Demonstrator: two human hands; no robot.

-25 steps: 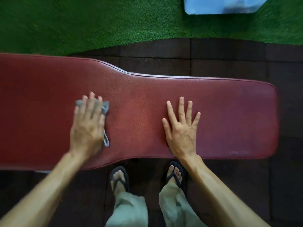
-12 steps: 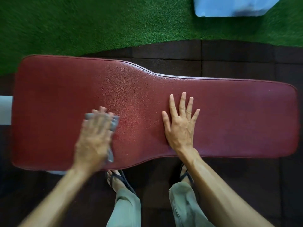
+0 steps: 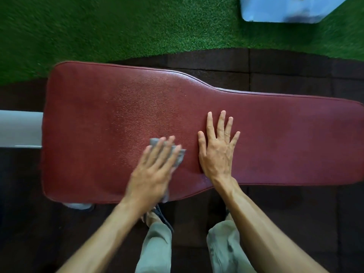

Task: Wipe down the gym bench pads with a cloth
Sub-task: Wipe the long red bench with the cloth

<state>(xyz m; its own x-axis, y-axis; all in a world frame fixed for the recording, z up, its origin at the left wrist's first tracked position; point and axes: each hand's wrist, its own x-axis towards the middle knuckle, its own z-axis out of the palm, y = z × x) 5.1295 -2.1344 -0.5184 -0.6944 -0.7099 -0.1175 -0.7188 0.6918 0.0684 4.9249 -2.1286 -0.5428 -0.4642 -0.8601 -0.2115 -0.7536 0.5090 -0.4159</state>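
A long dark-red bench pad [image 3: 102,107] lies across the view, wide at the left and narrower at the right. My left hand [image 3: 153,170] presses flat on a small grey cloth [image 3: 178,157] near the pad's front edge, fingers spread over it; only the cloth's top and right edges show. My right hand [image 3: 216,148] rests flat and empty on the pad just to the right, fingers apart, a short gap from the cloth.
Green artificial turf [image 3: 118,26] lies beyond the bench, with a pale blue box [image 3: 279,10] at the top right. A grey metal frame part [image 3: 19,129] sticks out left of the pad. Dark rubber floor tiles [image 3: 295,79] surround the bench; my legs and sandals stand below its front edge.
My left hand with the cloth has slid right along the pad, close to the right hand. The view has shifted left, showing the pad's left end and the frame. The right hand stays planted.
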